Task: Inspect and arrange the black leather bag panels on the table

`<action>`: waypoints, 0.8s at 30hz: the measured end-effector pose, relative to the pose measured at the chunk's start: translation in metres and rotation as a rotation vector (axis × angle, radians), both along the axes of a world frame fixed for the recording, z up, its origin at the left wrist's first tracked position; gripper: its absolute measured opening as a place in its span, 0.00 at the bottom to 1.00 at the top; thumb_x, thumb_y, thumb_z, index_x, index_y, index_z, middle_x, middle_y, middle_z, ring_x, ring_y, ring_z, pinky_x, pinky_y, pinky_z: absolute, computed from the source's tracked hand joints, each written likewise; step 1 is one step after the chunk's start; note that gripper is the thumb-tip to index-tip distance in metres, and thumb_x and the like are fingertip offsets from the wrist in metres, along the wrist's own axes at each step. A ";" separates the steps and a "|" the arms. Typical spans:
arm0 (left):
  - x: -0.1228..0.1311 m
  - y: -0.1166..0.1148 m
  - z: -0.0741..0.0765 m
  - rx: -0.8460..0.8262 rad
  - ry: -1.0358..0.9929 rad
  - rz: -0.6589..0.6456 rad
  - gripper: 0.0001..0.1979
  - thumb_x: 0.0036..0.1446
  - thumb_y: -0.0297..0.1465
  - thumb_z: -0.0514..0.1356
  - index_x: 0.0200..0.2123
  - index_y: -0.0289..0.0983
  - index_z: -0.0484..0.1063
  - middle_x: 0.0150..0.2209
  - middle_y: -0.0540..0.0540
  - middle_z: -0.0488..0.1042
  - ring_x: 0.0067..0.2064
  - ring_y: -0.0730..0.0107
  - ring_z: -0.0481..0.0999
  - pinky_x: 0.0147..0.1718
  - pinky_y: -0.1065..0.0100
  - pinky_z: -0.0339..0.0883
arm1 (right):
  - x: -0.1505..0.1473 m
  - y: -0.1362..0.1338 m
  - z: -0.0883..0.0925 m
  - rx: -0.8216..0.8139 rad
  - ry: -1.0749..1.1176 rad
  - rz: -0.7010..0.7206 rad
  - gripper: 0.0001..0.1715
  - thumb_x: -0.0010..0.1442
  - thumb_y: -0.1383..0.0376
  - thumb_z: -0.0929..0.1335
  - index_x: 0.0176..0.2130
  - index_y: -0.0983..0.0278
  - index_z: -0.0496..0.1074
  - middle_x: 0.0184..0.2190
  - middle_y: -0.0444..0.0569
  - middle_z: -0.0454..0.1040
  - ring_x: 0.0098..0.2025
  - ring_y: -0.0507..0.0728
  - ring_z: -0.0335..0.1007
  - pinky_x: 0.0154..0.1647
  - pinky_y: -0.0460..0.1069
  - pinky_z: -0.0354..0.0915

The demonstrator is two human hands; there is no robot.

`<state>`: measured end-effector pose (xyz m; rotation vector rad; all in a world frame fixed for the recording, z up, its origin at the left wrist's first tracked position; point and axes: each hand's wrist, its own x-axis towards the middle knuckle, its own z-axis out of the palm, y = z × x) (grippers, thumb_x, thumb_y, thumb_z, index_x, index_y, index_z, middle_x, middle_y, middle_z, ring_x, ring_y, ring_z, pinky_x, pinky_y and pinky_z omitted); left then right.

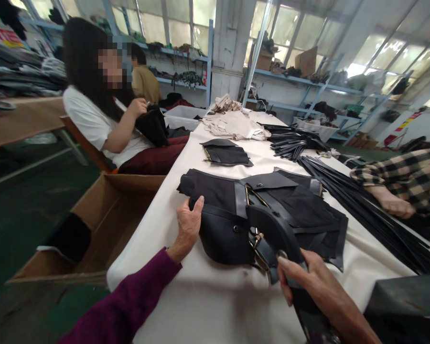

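Right now the black leather bag piece (225, 234) is lying near the front edge of the white worktop (208, 296), its rounded flap end toward the person, a strap with a brass buckle (260, 248) crossing it. The left hand (188, 224) is pressing flat on the piece's left edge, fingers open and spread, not gripping, just pinning it down. The right hand (308, 279) is closing around the dark strap end (275, 234) just beside the buckle, thumb on top. Judging from this, the step in hand is fitting or threading the strap at the buckle; the next move is likely calling for a steady pull on the strap while the left hand is holding the piece from sliding.

Further out, more black cut panels (308, 210) are lying under and behind the piece, touching it, so they are crowding the work area. A smaller stack of black pieces (225, 153) is sitting farther back, then beige fabric (236, 124). Long black strips (361, 210) are running along the right, where a co-worker's hand (390, 203) in a plaid sleeve is resting. Another person is sitting at left beside a cardboard box (103, 224).
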<state>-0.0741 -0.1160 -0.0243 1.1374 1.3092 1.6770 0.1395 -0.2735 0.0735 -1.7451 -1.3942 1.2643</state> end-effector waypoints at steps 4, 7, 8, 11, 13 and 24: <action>-0.004 0.004 -0.005 -0.001 0.029 0.030 0.16 0.50 0.41 0.60 0.34 0.32 0.73 0.34 0.45 0.76 0.34 0.67 0.73 0.36 0.68 0.67 | 0.010 -0.009 0.010 0.005 -0.146 -0.026 0.25 0.59 0.52 0.61 0.19 0.63 0.64 0.13 0.42 0.67 0.19 0.51 0.63 0.22 0.45 0.58; -0.004 0.006 -0.006 0.001 0.016 0.030 0.16 0.51 0.41 0.60 0.35 0.33 0.73 0.35 0.44 0.76 0.35 0.67 0.73 0.37 0.67 0.67 | 0.011 -0.015 -0.003 -0.040 -0.101 0.007 0.23 0.60 0.52 0.60 0.22 0.63 0.65 0.12 0.42 0.67 0.18 0.51 0.64 0.23 0.45 0.60; -0.004 0.006 -0.006 0.000 0.009 0.028 0.16 0.51 0.41 0.60 0.35 0.33 0.73 0.35 0.44 0.76 0.35 0.66 0.73 0.38 0.67 0.67 | 0.009 -0.015 -0.009 -0.053 -0.055 0.020 0.22 0.60 0.52 0.61 0.24 0.64 0.65 0.13 0.42 0.68 0.18 0.51 0.65 0.22 0.45 0.60; -0.004 0.005 -0.005 -0.006 -0.014 0.022 0.17 0.50 0.41 0.60 0.36 0.32 0.74 0.36 0.43 0.76 0.35 0.65 0.73 0.39 0.66 0.67 | 0.002 -0.012 -0.027 -0.064 0.041 0.054 0.19 0.61 0.54 0.62 0.26 0.64 0.66 0.14 0.41 0.68 0.17 0.50 0.65 0.19 0.44 0.59; -0.004 0.003 -0.003 -0.014 -0.027 0.020 0.18 0.50 0.41 0.60 0.37 0.32 0.74 0.36 0.43 0.76 0.36 0.65 0.74 0.40 0.66 0.67 | -0.004 -0.007 -0.033 -0.079 0.076 0.064 0.19 0.60 0.54 0.63 0.26 0.65 0.65 0.15 0.40 0.68 0.17 0.50 0.66 0.19 0.43 0.59; -0.025 0.004 -0.008 -0.069 0.148 -0.045 0.18 0.50 0.42 0.60 0.34 0.32 0.74 0.32 0.42 0.76 0.33 0.63 0.73 0.32 0.67 0.66 | 0.007 0.010 0.003 -0.003 -0.001 0.026 0.22 0.60 0.52 0.60 0.23 0.63 0.65 0.14 0.41 0.68 0.19 0.51 0.64 0.24 0.45 0.60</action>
